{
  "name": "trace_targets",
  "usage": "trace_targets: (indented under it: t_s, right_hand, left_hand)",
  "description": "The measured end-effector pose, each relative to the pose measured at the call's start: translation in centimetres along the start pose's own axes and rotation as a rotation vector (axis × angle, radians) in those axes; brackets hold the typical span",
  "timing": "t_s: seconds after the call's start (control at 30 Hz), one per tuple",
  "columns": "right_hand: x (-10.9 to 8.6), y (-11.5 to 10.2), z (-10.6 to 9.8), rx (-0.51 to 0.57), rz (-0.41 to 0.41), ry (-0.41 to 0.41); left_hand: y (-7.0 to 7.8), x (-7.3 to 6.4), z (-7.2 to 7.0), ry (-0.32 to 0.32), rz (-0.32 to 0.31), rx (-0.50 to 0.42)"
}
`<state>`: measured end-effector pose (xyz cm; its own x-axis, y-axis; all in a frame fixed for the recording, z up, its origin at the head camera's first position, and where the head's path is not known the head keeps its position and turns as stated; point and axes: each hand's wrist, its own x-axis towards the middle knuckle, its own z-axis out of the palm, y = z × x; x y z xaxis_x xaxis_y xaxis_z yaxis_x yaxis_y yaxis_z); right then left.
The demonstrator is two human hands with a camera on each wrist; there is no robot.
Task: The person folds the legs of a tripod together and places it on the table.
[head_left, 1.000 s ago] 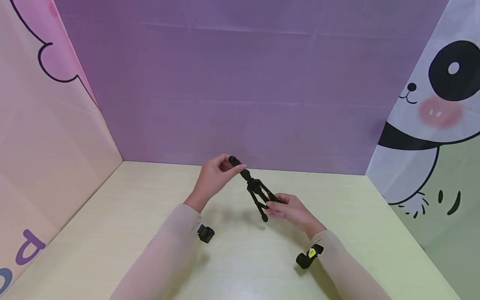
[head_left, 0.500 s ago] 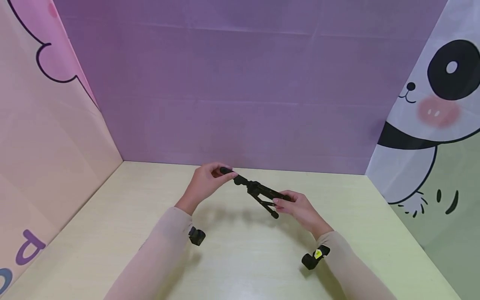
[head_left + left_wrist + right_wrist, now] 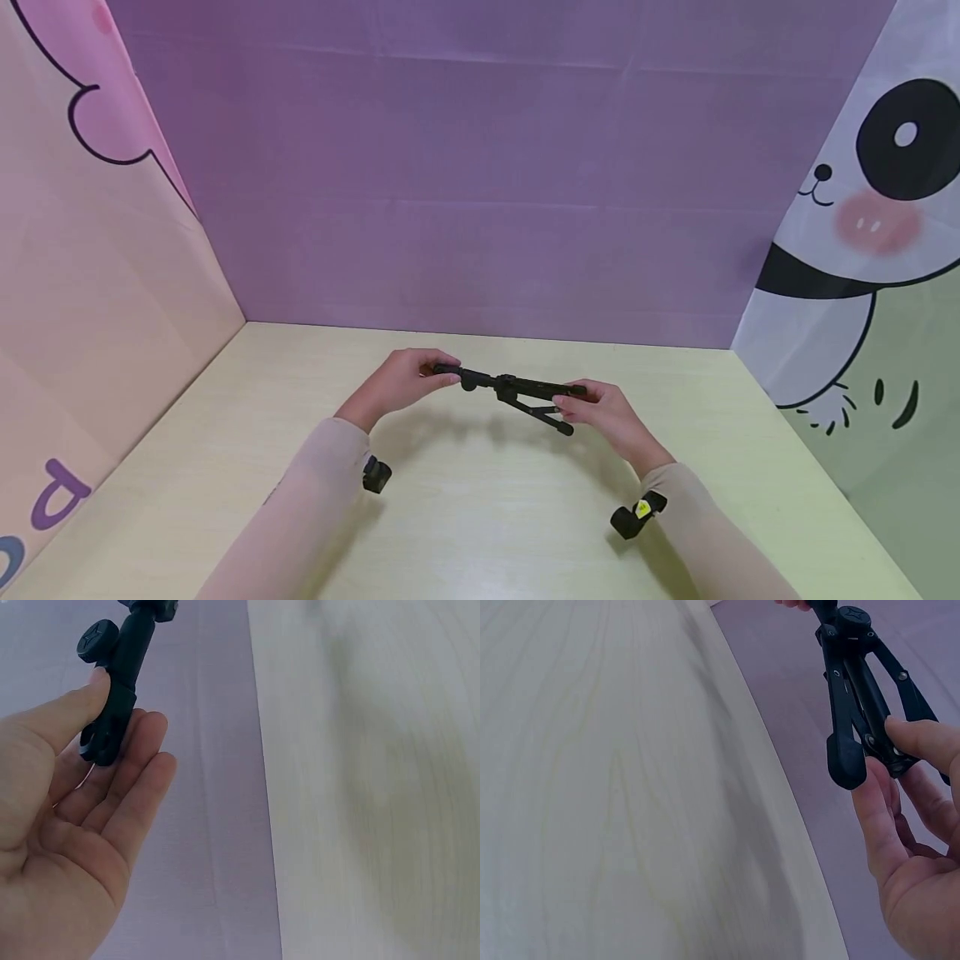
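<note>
A small black tripod point(image 3: 507, 386) is held nearly level above the table, its legs partly spread toward the right. My left hand point(image 3: 406, 382) pinches the head end between thumb and fingers. The left wrist view shows a round knob point(image 3: 98, 640) on the tripod's stem point(image 3: 135, 649), just beyond the thumb. My right hand point(image 3: 609, 413) grips the leg end. In the right wrist view its thumb presses the centre column point(image 3: 866, 694) between the legs, and one rounded foot point(image 3: 847, 761) sits at the fingertips.
The pale wooden table point(image 3: 480, 517) spreads beneath both hands, with their shadows on it. Behind it rises a purple wall point(image 3: 480, 183). A pinkish panel point(image 3: 97, 275) stands at the left, a panel with a printed panda point(image 3: 840, 242) at the right. Each wrist carries a small black camera point(image 3: 377, 475).
The tripod has swung from steeply tilted to nearly level. My left hand has moved down and to the left, my right hand slightly right, both keeping their hold.
</note>
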<state>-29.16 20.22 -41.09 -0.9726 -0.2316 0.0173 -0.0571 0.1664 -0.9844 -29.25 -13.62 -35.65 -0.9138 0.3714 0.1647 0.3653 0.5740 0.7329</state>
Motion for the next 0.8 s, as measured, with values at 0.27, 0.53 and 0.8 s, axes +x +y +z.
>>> trace_targets:
  t_s: [0.27, 0.53, 0.8]
  right_hand:
    - [-0.2, -0.2, 0.0, -0.057, -0.005, 0.017]
    - [-0.1, 0.2, 0.0, -0.087, 0.011, 0.008]
    - [-0.5, 0.2, 0.1, -0.121, 0.028, -0.04]
  left_hand:
    - [-0.6, 0.1, 0.5, -0.021, 0.017, 0.076]
    - [-1.2, 0.1, 1.0, -0.05, 0.02, 0.111]
    - [-1.9, 0.1, 1.8, -0.074, 0.021, 0.148]
